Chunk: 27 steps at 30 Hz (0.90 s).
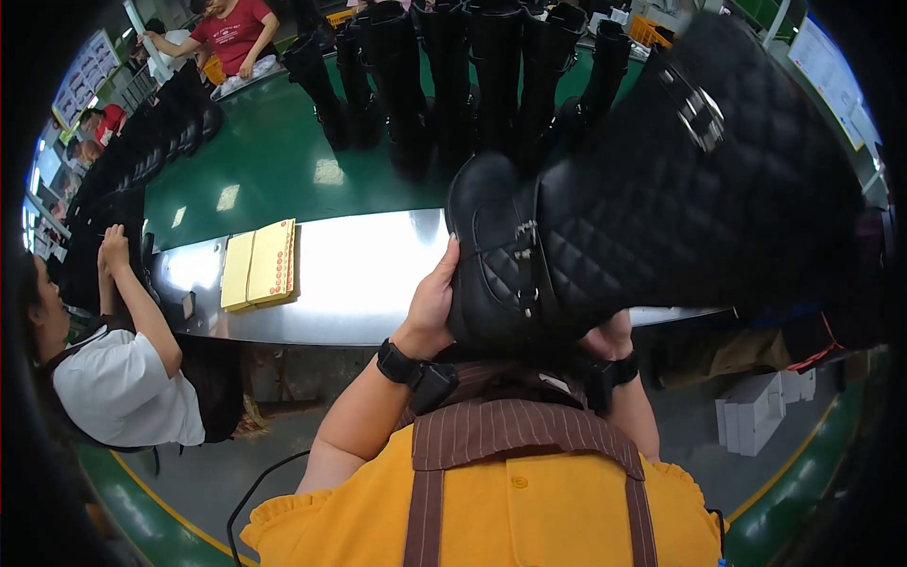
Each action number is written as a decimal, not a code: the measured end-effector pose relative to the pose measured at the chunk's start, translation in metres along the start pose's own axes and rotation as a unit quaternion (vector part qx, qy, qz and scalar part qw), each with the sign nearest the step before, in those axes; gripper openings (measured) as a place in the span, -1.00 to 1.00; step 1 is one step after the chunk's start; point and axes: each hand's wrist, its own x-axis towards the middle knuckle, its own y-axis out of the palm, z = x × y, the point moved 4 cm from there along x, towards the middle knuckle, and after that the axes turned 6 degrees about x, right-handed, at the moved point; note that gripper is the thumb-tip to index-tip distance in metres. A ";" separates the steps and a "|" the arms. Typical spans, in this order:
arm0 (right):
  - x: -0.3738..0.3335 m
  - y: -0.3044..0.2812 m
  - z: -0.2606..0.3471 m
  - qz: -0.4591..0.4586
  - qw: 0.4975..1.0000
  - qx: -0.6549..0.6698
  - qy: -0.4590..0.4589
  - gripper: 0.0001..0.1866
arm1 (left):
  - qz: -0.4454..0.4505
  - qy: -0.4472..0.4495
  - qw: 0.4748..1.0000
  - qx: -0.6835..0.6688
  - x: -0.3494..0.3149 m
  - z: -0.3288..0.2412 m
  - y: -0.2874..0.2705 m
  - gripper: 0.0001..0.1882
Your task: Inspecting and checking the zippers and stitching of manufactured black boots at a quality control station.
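Evidently, the left hand [433,304] has its thumb pressed along the outer edge of the black boot [624,227] at the foot end, its other fingers hidden by the boot. The right hand [612,337] sits under the near side of the shaft, its fingers out of sight, so I cannot tell whether they pinch or merely support.

The likeliest trouble is a roll or slip: the bulky shaft reaches far to the right of both hands, and its weight could lever the foot end out from under that thumb. The foot strap [526,255] lies close by the left fingers and might catch one; the upper buckle [701,119] hangs well away from them.

Beyond the fingers, the boot is held up at the near edge of the worktop [364,274], foot to the left, shaft rising rightward. A poor swing of it could knock the standing boots [397,85] across the worktop. The yellow bundle [255,266] lies to the left, apart from the boot.
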 end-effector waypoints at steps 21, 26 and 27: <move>-0.028 0.071 -0.001 -0.058 0.986 -0.084 -0.133 -0.42 | -0.133 0.122 0.983 -0.006 -0.029 -0.010 0.009 -0.32; -0.020 0.073 0.003 -0.090 0.980 -0.094 -0.152 -0.42 | -0.139 0.121 0.983 -0.003 -0.020 -0.011 0.002 -0.32; -0.020 0.070 0.004 -0.094 0.980 -0.101 -0.146 -0.41 | -0.140 0.121 0.983 0.009 -0.019 -0.011 0.003 -0.32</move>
